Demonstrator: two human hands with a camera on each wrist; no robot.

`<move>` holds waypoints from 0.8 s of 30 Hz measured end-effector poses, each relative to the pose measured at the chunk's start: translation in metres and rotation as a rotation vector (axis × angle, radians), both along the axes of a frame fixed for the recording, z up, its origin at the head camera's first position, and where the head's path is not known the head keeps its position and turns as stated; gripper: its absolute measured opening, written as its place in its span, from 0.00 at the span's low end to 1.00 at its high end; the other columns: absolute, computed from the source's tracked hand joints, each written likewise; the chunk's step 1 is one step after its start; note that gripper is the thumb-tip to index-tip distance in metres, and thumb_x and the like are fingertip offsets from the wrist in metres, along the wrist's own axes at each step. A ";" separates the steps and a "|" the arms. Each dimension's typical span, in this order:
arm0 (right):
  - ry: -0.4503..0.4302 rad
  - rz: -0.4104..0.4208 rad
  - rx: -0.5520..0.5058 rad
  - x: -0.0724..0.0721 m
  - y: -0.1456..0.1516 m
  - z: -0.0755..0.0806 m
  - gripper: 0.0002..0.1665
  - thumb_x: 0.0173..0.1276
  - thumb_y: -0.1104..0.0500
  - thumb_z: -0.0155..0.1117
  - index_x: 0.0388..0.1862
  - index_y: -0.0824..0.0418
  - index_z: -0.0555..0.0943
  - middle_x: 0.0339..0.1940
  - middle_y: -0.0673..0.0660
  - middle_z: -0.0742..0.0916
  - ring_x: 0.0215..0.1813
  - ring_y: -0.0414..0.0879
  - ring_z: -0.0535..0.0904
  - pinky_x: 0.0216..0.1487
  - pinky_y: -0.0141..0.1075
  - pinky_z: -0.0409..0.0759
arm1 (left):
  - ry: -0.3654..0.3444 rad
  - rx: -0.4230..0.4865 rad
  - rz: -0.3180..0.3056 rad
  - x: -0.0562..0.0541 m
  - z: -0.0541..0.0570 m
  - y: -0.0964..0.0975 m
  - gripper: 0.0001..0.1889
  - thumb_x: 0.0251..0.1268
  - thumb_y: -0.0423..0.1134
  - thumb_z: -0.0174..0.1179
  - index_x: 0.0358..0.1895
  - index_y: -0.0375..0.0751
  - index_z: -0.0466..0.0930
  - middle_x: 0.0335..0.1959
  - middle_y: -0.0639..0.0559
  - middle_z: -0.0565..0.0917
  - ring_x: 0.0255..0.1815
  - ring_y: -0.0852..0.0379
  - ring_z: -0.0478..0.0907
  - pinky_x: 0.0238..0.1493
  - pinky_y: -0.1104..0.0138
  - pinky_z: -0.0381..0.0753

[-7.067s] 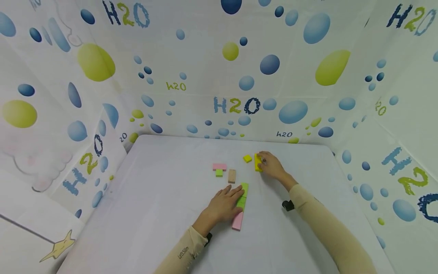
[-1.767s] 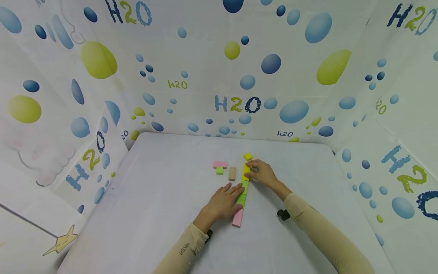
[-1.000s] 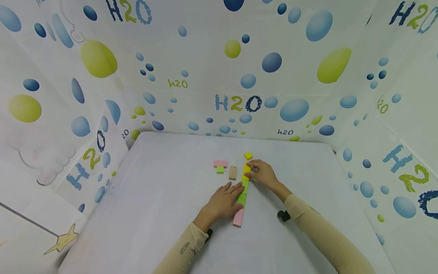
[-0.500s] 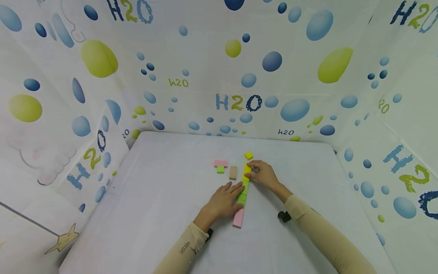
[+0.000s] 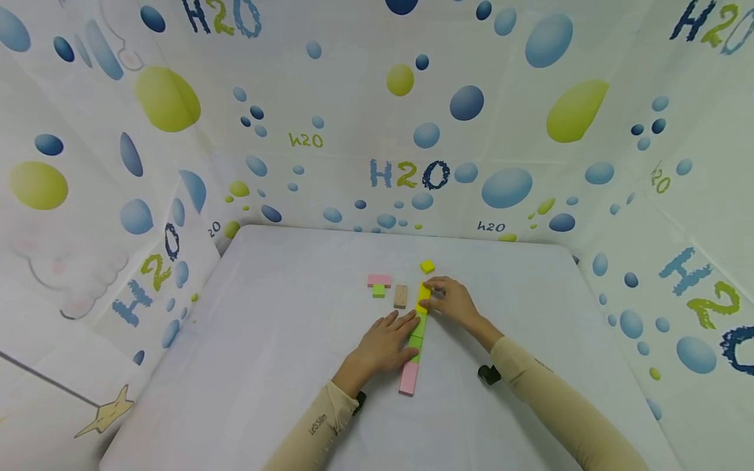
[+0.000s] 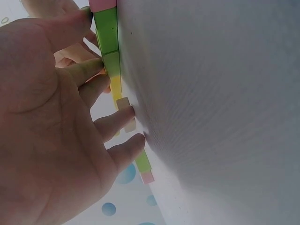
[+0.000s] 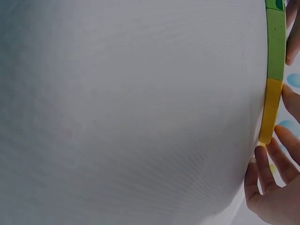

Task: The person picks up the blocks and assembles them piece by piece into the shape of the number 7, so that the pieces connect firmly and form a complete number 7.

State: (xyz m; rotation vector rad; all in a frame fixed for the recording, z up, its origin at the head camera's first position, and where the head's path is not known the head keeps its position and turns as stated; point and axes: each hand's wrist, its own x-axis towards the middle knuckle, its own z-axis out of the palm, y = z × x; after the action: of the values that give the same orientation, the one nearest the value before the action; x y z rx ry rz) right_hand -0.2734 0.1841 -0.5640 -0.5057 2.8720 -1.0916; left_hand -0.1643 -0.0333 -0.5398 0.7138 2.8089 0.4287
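On the white table a row of blocks runs away from me: a long pink block (image 5: 408, 379), a green block (image 5: 415, 348), a second green block (image 5: 421, 324) and a long yellow block (image 5: 422, 301). My left hand (image 5: 383, 345) lies across the left side of the green blocks, fingers spread and fairly straight, thumb near the pink-green joint. With thumb and fingertips, my right hand (image 5: 452, 302) holds the yellow block from the right. In the right wrist view the yellow block (image 7: 271, 110) meets the green block (image 7: 276, 44) end to end.
Beyond the row lies a small yellow block (image 5: 427, 266), apart from it. Left of the row lie a wooden block (image 5: 400, 296), a pink block (image 5: 379, 280) and a small green block (image 5: 378, 292). A patterned curtain (image 5: 341, 157) rises behind the table (image 5: 265, 327).
Since the earliest frame, my right hand has brought the yellow block leftward and nearer, onto the far end of the green blocks. Over the last second both hands have barely moved.
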 end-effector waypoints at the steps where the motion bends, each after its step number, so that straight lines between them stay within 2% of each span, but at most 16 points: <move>1: -0.006 -0.003 -0.003 0.000 0.000 -0.001 0.33 0.63 0.49 0.81 0.64 0.61 0.85 0.67 0.59 0.84 0.66 0.58 0.81 0.68 0.53 0.77 | -0.001 -0.002 0.001 0.000 0.000 0.000 0.37 0.77 0.58 0.58 0.83 0.52 0.60 0.84 0.59 0.59 0.84 0.45 0.55 0.80 0.46 0.59; 24: -0.009 0.001 0.006 0.004 -0.003 0.003 0.34 0.62 0.49 0.81 0.65 0.60 0.84 0.67 0.58 0.84 0.67 0.57 0.80 0.69 0.53 0.77 | -0.004 0.004 -0.002 -0.002 0.000 -0.001 0.37 0.77 0.58 0.57 0.83 0.51 0.59 0.84 0.58 0.59 0.84 0.44 0.55 0.79 0.45 0.59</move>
State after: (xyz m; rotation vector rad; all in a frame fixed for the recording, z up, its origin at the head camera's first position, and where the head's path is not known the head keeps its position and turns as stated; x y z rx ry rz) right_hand -0.2692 0.1815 -0.5606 -0.5000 2.8663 -1.0813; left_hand -0.1664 -0.0341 -0.5401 0.7157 2.8040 0.4348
